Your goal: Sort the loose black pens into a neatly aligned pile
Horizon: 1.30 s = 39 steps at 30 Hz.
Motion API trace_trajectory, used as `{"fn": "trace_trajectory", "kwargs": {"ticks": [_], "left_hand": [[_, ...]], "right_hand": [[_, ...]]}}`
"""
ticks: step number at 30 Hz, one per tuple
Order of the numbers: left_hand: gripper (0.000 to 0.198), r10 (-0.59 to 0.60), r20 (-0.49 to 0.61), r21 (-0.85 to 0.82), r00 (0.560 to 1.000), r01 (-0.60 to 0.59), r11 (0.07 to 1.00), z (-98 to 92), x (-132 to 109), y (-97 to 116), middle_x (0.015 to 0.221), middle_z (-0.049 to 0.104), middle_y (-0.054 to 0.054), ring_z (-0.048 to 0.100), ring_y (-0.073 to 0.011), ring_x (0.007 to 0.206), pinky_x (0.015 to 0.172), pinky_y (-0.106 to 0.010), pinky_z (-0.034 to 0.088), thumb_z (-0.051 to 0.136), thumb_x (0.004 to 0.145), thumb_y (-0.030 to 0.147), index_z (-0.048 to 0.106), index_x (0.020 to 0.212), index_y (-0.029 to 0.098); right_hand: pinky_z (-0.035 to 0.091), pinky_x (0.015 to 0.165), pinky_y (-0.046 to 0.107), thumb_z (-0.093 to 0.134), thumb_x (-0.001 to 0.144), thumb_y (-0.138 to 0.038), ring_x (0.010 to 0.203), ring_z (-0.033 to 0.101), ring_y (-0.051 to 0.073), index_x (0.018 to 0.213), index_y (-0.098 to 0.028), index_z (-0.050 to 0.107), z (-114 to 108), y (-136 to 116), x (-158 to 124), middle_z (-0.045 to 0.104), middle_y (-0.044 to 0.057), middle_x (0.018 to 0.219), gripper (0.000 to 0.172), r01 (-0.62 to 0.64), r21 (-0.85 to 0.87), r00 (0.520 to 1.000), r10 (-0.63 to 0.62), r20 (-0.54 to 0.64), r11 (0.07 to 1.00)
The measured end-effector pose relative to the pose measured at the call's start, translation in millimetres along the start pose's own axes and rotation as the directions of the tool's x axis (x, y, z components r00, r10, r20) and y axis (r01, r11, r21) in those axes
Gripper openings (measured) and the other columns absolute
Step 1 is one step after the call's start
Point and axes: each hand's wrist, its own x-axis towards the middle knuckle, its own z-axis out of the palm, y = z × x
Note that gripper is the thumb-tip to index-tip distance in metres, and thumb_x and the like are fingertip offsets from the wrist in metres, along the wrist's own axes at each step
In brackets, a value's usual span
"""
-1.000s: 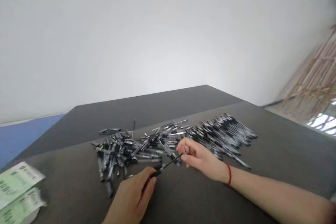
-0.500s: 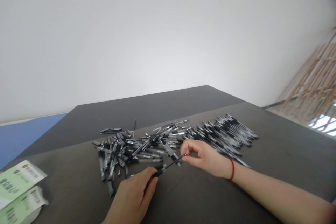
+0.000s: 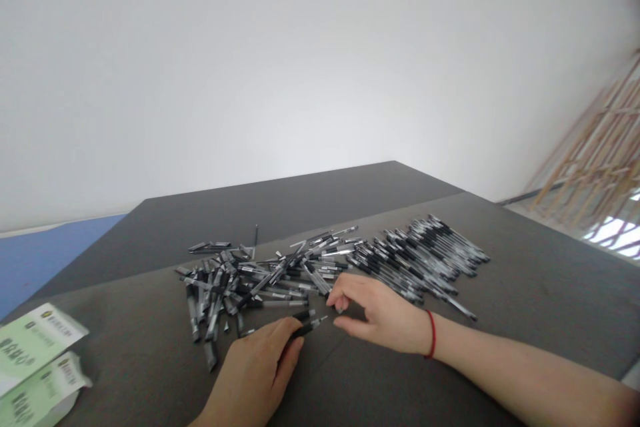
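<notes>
My left hand (image 3: 255,373) rests low on the dark table (image 3: 525,307), its fingers closed round a black pen barrel (image 3: 306,328) whose tip points right. My right hand (image 3: 380,313), with a red string at the wrist, hovers just right of that tip, fingers curled in a loose pinch; whether they hold anything is not visible. Behind both hands lies a scattered heap of loose pen parts (image 3: 250,283). To the right, a tidier row of black pens (image 3: 425,257) lies side by side.
Two green-and-white boxes (image 3: 35,360) sit at the table's left front corner. A white wall rises behind the table. Blue floor (image 3: 45,260) shows at the left. A wooden slatted frame (image 3: 600,160) leans at the far right.
The thin refill that stretched between my hands has slid into the barrel, leaving only a short tip. My right hand has moved left and down, closer to my left hand.
</notes>
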Motion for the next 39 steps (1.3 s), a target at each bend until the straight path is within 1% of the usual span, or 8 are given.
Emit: {"fn": "trace_trajectory", "kwargs": {"ticks": [4, 9, 16, 22, 27, 31, 35, 39], "left_hand": [[0.018, 0.009, 0.033, 0.004, 0.999, -0.009, 1.000, 0.6, 0.5, 2.4, 0.091, 0.070, 0.000, 0.066, -0.0188, 0.083, 0.070, -0.028, 0.047, 0.039, 0.091, 0.025, 0.056, 0.099, 0.025], [0.017, 0.013, 0.050, -0.005, 0.999, -0.013, 1.000, 0.3, 0.9, 5.5, 0.082, 0.068, 0.000, 0.065, -0.0185, 0.077, 0.065, -0.026, 0.045, 0.039, 0.090, 0.022, 0.056, 0.090, 0.023], [0.013, 0.023, 0.034, -0.005, 0.999, -0.023, 1.000, -1.9, 0.9, 7.8, 0.076, 0.065, -0.001, 0.062, -0.0172, 0.070, 0.059, -0.025, 0.041, 0.042, 0.086, 0.019, 0.055, 0.084, 0.021], [0.011, 0.042, 0.022, -0.019, 0.999, -0.042, 0.999, -2.5, 1.9, 8.2, 0.078, 0.066, -0.003, 0.061, -0.0171, 0.068, 0.058, -0.025, 0.040, 0.045, 0.083, 0.017, 0.055, 0.083, 0.021], [0.014, 0.048, 0.039, -0.045, 0.998, -0.046, 0.998, -1.0, 3.2, 7.2, 0.078, 0.067, -0.003, 0.062, -0.0174, 0.067, 0.058, -0.025, 0.041, 0.045, 0.082, 0.017, 0.057, 0.088, 0.021], [0.011, 0.034, 0.035, -0.037, 0.999, -0.033, 0.999, -1.5, 3.2, 7.6, 0.079, 0.067, -0.002, 0.062, -0.0173, 0.068, 0.059, -0.025, 0.041, 0.046, 0.082, 0.017, 0.056, 0.085, 0.021], [0.014, 0.013, 0.023, -0.066, 1.000, -0.012, 0.998, -1.7, 2.3, 6.7, 0.079, 0.067, -0.002, 0.063, -0.0174, 0.071, 0.062, -0.025, 0.042, 0.042, 0.086, 0.018, 0.056, 0.087, 0.022], [0.017, -0.037, -0.004, -0.116, 0.999, 0.036, 0.993, -0.5, 1.0, 4.8, 0.082, 0.068, 0.000, 0.064, -0.0171, 0.076, 0.066, -0.025, 0.042, 0.038, 0.092, 0.023, 0.055, 0.094, 0.024]], "right_hand": [[0.042, 0.073, 0.024, 0.051, 0.084, -0.011, 0.079, 0.054, 0.013, 0.094, -0.017, 0.056, -3.8, 0.2, 18.2, 0.058, 0.003, 0.085, 0.014, 0.020, -0.133, 0.999, -0.027, -0.048, 0.991], [0.042, 0.076, 0.026, 0.050, 0.086, -0.016, 0.083, 0.057, 0.016, 0.091, -0.017, 0.061, 5.7, 6.1, 101.0, 0.063, 0.005, 0.089, 0.012, 0.174, -0.307, 0.973, -0.114, 0.201, 0.936], [0.045, 0.076, 0.031, 0.052, 0.085, -0.018, 0.089, 0.059, 0.021, 0.096, -0.013, 0.064, 65.7, 1.8, 242.4, 0.066, 0.011, 0.098, 0.017, 0.111, -0.428, 0.946, 0.037, 0.323, 0.897], [0.050, 0.079, 0.037, 0.054, 0.090, -0.030, 0.092, 0.060, 0.019, 0.111, -0.013, 0.057, 113.7, -6.5, 299.0, 0.060, 0.009, 0.109, 0.028, 0.063, -0.458, 0.906, 0.141, 0.398, 0.887], [0.051, 0.081, 0.040, 0.054, 0.090, -0.031, 0.097, 0.059, 0.020, 0.116, -0.014, 0.054, 132.0, 0.8, 311.9, 0.057, 0.009, 0.115, 0.032, 0.036, -0.457, 0.891, 0.178, 0.417, 0.889], [0.050, 0.082, 0.041, 0.054, 0.090, -0.029, 0.097, 0.059, 0.020, 0.110, -0.012, 0.057, 126.9, 0.9, 309.1, 0.059, 0.009, 0.111, 0.026, 0.028, -0.400, 0.921, 0.132, 0.367, 0.916], [0.046, 0.084, 0.035, 0.050, 0.089, -0.017, 0.097, 0.058, 0.021, 0.096, -0.009, 0.062, 94.9, -7.0, 285.9, 0.064, 0.011, 0.102, 0.016, 0.017, -0.281, 0.961, 0.062, 0.271, 0.960], [0.047, 0.067, 0.021, 0.050, 0.090, -0.025, 0.075, 0.060, 0.011, 0.098, -0.015, 0.060, 39.7, -9.0, 203.1, 0.065, 0.001, 0.085, 0.017, -0.033, -0.094, 0.972, 0.054, 0.229, 0.995]]}}
